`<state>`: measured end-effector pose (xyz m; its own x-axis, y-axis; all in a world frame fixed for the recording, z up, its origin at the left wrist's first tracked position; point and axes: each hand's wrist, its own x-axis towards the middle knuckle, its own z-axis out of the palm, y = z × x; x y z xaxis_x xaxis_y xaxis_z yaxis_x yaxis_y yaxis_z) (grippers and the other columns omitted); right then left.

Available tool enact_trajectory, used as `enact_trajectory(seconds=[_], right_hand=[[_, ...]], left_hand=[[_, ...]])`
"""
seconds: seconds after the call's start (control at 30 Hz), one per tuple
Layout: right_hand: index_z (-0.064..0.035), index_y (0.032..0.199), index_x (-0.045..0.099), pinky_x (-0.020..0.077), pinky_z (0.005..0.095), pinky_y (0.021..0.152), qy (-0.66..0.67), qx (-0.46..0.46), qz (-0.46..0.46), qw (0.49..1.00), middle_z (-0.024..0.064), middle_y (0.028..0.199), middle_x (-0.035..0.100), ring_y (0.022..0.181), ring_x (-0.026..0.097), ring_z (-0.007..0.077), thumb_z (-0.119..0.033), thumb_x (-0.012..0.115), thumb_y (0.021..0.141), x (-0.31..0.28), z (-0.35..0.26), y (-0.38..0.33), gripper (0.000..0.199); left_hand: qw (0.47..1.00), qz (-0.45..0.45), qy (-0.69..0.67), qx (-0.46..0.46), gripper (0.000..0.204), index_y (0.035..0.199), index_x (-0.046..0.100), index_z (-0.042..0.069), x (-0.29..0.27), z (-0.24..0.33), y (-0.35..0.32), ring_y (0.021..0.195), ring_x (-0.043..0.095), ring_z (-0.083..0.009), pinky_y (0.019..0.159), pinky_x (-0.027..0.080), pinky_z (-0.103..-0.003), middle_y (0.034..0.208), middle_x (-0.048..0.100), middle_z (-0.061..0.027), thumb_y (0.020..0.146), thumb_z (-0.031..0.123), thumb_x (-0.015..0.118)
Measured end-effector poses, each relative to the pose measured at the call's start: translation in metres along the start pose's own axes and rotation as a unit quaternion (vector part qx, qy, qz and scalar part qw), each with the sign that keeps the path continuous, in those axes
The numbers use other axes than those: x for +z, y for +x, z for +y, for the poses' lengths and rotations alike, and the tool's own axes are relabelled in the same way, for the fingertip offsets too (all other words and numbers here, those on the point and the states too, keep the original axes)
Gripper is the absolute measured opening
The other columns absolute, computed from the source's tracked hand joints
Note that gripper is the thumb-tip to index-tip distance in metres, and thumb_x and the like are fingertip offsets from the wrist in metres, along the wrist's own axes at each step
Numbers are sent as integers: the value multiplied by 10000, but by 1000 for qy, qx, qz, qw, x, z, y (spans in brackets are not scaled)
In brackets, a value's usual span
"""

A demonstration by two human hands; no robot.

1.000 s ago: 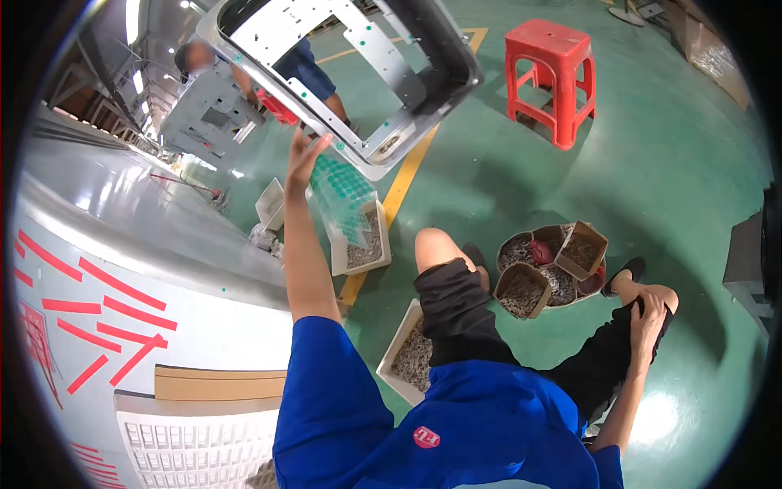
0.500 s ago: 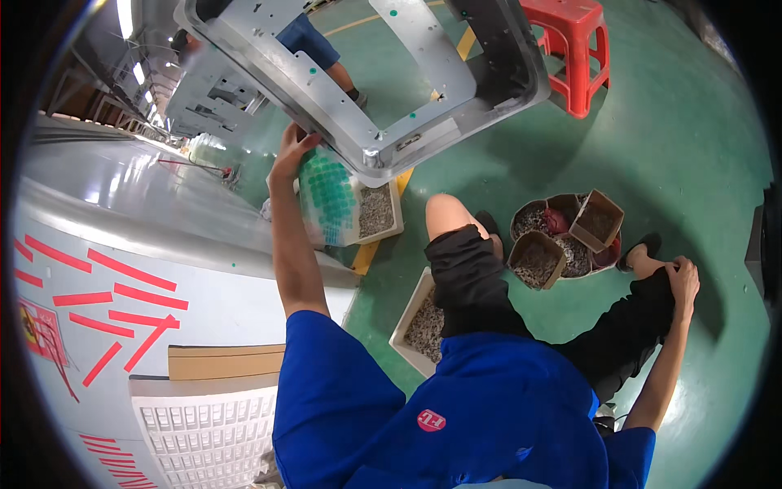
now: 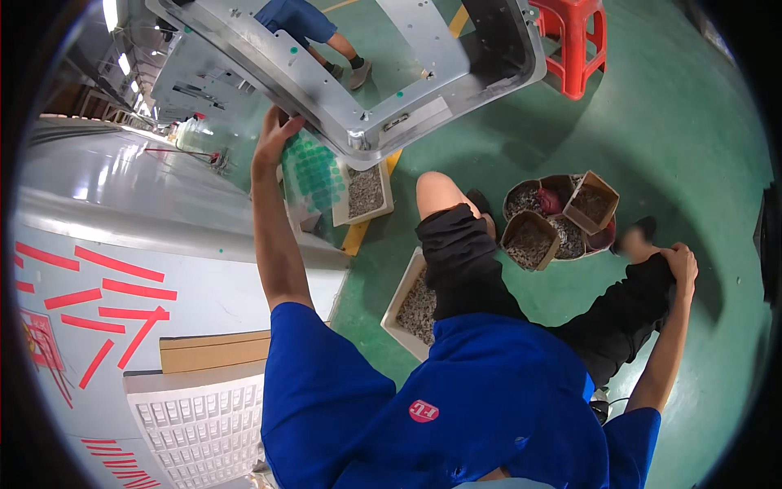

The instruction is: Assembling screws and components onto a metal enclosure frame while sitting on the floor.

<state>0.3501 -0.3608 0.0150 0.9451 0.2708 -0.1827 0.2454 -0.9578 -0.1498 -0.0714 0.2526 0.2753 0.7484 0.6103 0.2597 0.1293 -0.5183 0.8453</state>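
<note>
Left hand (image 3: 275,137) raised to the underside edge of the grey metal frame (image 3: 326,81), fingers curled against it beside the sheet of green dot stickers (image 3: 316,173) just below. Frame's long side running up-left to lower-right overhead. Right hand (image 3: 678,262) far off, resting closed on the right knee, well apart from the frame.

Floor (image 3: 692,147): green, painted.
On it: red stool (image 3: 574,37), screw-filled cardboard boxes (image 3: 529,240), tray (image 3: 364,191).
</note>
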Motion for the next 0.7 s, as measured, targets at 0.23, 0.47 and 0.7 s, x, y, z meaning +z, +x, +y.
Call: enact_trajectory(seconds=[0.23,0.47,0.7], right_hand=[[-69,982,683,491,436,828,-38,15,-12,999,195,969,663,952,625,359,-403,623,679,3,9,6,455],[-25,928,684,510,441,792,-71,-1,-10,997,212,952,661,918,635,370,-410,665,633,7,11,13,486],[-19,872,696,523,412,774,-65,-2,7,998,202,912,671,881,653,342,-382,674,611,15,12,17,448]], left_hand=[[1000,-17,12,8,723,1281,429,-47,3,-6,17,1072,518,-203,933,399,-329,1157,549,-101,704,261,737],[998,-24,13,64,739,1333,362,-39,14,-12,30,1166,471,-230,997,361,-358,1263,487,-125,725,166,729],[993,-14,63,96,736,1346,290,-56,47,10,29,1186,464,-246,1017,347,-355,1286,461,-146,754,89,702]])
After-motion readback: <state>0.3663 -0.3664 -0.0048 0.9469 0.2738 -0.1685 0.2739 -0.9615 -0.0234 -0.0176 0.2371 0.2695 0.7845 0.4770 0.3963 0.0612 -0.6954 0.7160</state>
